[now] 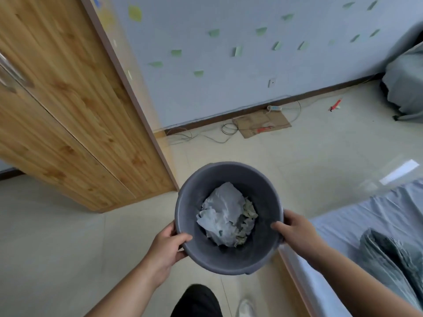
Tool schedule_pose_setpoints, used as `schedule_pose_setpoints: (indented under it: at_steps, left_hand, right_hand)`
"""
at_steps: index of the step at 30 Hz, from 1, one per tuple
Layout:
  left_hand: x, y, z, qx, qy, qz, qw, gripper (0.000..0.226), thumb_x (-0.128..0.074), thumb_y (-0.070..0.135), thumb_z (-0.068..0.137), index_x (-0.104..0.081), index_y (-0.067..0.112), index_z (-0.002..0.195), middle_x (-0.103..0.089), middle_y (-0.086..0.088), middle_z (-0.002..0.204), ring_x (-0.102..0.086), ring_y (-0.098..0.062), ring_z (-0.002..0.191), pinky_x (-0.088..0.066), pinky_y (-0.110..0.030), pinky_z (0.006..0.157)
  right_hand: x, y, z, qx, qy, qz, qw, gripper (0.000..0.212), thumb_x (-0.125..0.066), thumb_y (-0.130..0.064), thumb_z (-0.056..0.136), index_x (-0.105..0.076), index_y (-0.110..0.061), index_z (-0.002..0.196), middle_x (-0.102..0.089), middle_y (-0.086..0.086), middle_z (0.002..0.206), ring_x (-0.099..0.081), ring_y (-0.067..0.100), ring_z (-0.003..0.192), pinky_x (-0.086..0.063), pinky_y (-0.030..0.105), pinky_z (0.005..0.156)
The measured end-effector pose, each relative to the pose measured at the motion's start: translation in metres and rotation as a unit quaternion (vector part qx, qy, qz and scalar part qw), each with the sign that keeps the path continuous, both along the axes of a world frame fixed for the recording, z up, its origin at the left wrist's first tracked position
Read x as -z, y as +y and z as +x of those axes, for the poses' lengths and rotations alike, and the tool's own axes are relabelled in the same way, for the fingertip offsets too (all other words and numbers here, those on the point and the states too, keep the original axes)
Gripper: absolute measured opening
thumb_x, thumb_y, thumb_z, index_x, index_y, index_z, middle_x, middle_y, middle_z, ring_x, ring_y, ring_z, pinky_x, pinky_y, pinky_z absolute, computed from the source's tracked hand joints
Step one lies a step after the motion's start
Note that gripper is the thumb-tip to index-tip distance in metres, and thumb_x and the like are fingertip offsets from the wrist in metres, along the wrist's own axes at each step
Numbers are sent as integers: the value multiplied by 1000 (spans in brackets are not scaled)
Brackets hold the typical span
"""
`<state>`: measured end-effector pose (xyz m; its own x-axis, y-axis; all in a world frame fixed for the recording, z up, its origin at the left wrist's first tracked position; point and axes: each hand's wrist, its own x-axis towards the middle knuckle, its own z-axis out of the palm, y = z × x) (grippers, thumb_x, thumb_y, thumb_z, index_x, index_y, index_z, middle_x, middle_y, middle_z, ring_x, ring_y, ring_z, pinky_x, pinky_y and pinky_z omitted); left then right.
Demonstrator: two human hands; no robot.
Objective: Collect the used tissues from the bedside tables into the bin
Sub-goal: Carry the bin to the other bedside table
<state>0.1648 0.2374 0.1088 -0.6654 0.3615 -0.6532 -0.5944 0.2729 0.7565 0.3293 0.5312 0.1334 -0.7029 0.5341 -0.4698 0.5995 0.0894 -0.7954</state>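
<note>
Pale tiled floor (68, 236) fills the room; far wall (229, 65) is light blue with scattered green paper notes. Wooden wardrobe (68, 110) stands at left. Flattened cardboard (261, 123) and a white power strip (274, 108) lie on the floor at the foot of the far wall, with loose cables beside them. Bed (366, 216) with a grey-blue sheet sits at right; folded grey bedding (389, 259) rests on it near the camera.

Grey round bin (263, 255) is held off the floor at centre, between both hands. Left hand (168, 245) clamps the near-left rim, thumb inside, fingers curled under the outside. Right hand (295, 227) clamps the right rim likewise, thumb over the lip. Crumpled tissues (225, 213), white with some yellowish pieces, lie at the bottom of the bin.

Dark trouser leg and 1 white shoe (246, 307) show at the near edge.
</note>
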Motion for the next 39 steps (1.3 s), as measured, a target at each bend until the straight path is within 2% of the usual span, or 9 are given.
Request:
schedule_pose_setpoints:
  at_steps: [4, 6, 11, 15, 17, 24, 31, 36, 39]
  left_hand:
    - [10, 51, -85, 7, 4, 1, 1000, 44, -65, -6, 89, -77, 30, 112, -83, -3, 105, -80, -20, 89, -64, -32, 66]
    - [18, 80, -129, 24, 0, 6, 1000, 45, -65, -6, 89, -76, 29, 115, -83, -1, 104, -80, -19, 87, -64, -32, 65]
    - [22, 159, -233, 113, -17, 2, 993, 40, -65, -4, 90, -82, 31, 100, -83, -5, 104, -80, -18, 86, -64, -31, 67]
    - [5, 245, -295, 183, -9, 1, 983, 36, -66, -4, 92, -79, 27, 106, -82, -6, 106, -80, -18, 86, -64, -32, 69]
    - [1, 298, -316, 225, 2, 0, 974, 35, -64, -4, 94, -76, 24, 112, -82, -4, 106, -80, -17, 86, -65, -31, 69]
    - [9, 488, -336, 350, 14, -30, 936, 39, -63, -5, 92, -74, 24, 116, -82, -3, 104, -80, -17, 85, -64, -30, 67]
    - [15, 663, -323, 417, 18, -70, 906, 38, -63, -6, 90, -75, 20, 114, -82, -6, 97, -79, -16, 79, -63, -32, 66]
    - [-1, 789, -312, 456, 28, -48, 888, 37, -63, -6, 91, -73, 21, 115, -83, 0, 94, -79, -14, 77, -63, -31, 65]
    - [-9, 859, -307, 484, 30, -22, 874, 42, -65, -5, 92, -74, 31, 113, -83, 1, 98, -80, -19, 86, -65, -35, 70]
  right_hand:
    - [7, 41, -75, 13, -1, 6, 1000, 21, -62, -6, 88, -75, -21, 96, -79, 5, 85, -75, 24, 79, -66, 41, 72]
    - [18, 60, -110, 28, -4, 4, 1000, 20, -62, -4, 89, -75, -17, 96, -79, 9, 84, -76, 28, 80, -65, 48, 74]
    - [27, 121, -177, 78, -31, -2, 996, 23, -64, -9, 88, -77, -28, 93, -81, -3, 83, -77, 18, 79, -66, 41, 75]
    - [5, 183, -206, 124, -16, -2, 992, 24, -65, -27, 80, -78, -43, 93, -81, -10, 88, -76, 8, 78, -62, 27, 67]
    - [0, 217, -209, 160, -8, 7, 987, 24, -65, -27, 79, -77, -42, 94, -81, -9, 89, -76, 9, 79, -62, 26, 67]
    - [33, 324, -187, 295, 2, -18, 955, 19, -67, -19, 88, -76, -31, 100, -80, -10, 87, -77, 16, 83, -66, 39, 75]
    - [57, 446, -162, 372, -6, -68, 926, 20, -66, -11, 90, -76, -22, 102, -80, 2, 84, -78, 25, 81, -66, 50, 76]
    - [25, 556, -142, 404, 3, -15, 915, 17, -65, -15, 86, -77, -23, 94, -79, 4, 82, -76, 29, 81, -65, 52, 75]
    - [12, 604, -133, 431, 13, 19, 902, 14, -64, -15, 84, -76, -20, 92, -76, 9, 83, -73, 35, 81, -62, 55, 74]
